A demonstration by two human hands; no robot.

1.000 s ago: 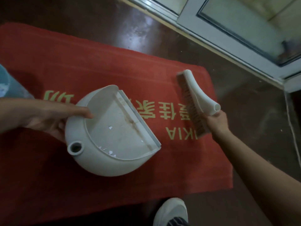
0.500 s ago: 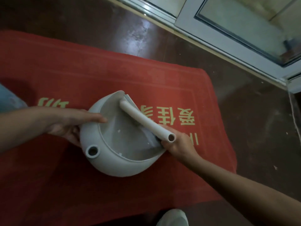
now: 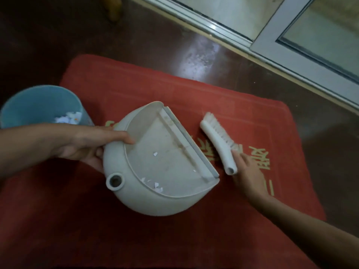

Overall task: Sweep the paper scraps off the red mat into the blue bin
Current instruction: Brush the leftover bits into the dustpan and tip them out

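On red mat (image 3: 136, 90) no loose bits seen. Paper scraps (image 3: 155, 185) in dustpan (image 3: 145, 204), left hand (image 3: 83, 144) gripping rim. Right hand (image 3: 250, 175) flat, touching brush (image 3: 217, 138). To do: tip into blue bin (image 3: 38, 101).

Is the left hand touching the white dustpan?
Touching. The head view shows the left hand gripping the dustpan by its rim, with the thumb lying over the edge into the pan.

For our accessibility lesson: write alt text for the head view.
A left hand grips a white dustpan holding paper scraps on a red mat, while the right hand touches a white brush lying beside it. A blue bin stands left.
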